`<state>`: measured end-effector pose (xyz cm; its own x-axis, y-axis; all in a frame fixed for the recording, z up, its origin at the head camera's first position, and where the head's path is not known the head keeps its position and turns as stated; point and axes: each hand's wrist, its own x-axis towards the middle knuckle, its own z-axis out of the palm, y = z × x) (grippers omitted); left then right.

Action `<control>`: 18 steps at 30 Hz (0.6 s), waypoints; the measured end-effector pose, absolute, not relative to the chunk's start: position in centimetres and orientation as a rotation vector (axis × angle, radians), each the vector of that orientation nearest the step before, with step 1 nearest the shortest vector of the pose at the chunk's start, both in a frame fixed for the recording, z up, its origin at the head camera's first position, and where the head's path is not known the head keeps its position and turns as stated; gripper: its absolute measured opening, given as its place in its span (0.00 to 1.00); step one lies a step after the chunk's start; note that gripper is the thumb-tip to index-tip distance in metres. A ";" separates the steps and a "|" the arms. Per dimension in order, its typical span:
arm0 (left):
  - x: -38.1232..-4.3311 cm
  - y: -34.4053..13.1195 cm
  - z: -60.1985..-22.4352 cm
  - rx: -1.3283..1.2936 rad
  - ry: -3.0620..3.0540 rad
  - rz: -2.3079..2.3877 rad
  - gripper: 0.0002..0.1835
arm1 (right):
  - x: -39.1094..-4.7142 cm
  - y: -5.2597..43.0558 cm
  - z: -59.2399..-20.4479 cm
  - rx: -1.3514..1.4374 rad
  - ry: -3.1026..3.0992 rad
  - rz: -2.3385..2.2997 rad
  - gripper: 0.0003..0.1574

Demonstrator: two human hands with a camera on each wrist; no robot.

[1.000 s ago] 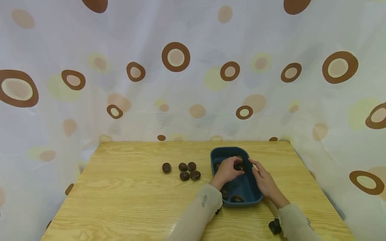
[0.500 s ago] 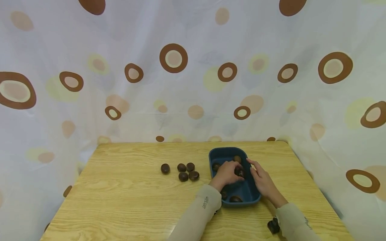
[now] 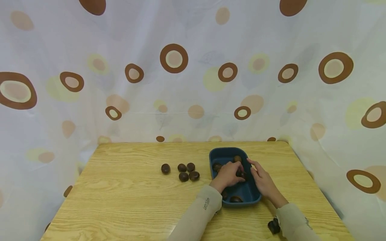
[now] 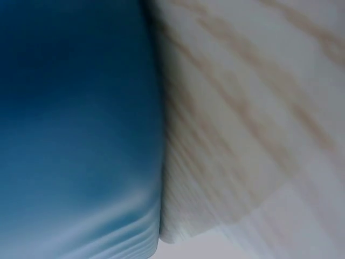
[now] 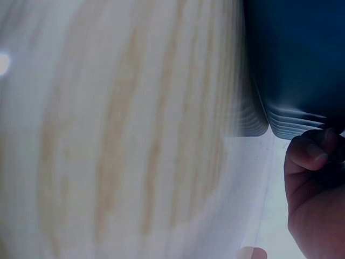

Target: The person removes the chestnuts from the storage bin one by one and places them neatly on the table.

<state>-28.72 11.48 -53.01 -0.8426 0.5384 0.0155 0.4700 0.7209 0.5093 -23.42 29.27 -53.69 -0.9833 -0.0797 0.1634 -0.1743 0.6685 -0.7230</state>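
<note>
A dark blue rectangular bin (image 3: 245,192) stands on the right half of the table. Reaching over its left side, my left hand (image 3: 228,174) has curled fingers and thumb around a glossy dark brown roundish thing (image 3: 242,174), partly hidden. That hand also shows in the right wrist view (image 5: 315,194), with something dark between the fingers. My right hand (image 3: 266,182) rests along the bin's right rim, fingers extended and touching it. More dark roundish pieces (image 3: 236,199) lie inside. The left wrist view has only the bin's outer wall (image 4: 81,135) and the table.
Left of the bin, several similar dark roundish pieces (image 3: 188,171) sit clustered on the wooden table (image 3: 126,194), with a single one (image 3: 165,168) farther left. A small black object (image 3: 273,226) is beside my right sleeve. A patterned curtain (image 3: 196,67) hangs behind the table.
My left hand has drawn slightly lower in the bin, with its fingers still around the dark piece. The right hand stays at the rim. The head view has shifted a little.
</note>
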 end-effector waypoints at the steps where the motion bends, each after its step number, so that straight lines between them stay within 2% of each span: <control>1: -28.8 11.5 -53.1 0.833 2.787 0.779 0.17 | -23.4 29.3 -53.7 0.212 -2.761 1.217 0.28; 18: -28.9 11.1 -52.8 0.857 2.765 1.082 0.16 | -23.2 29.1 -53.4 0.212 -2.747 1.226 0.27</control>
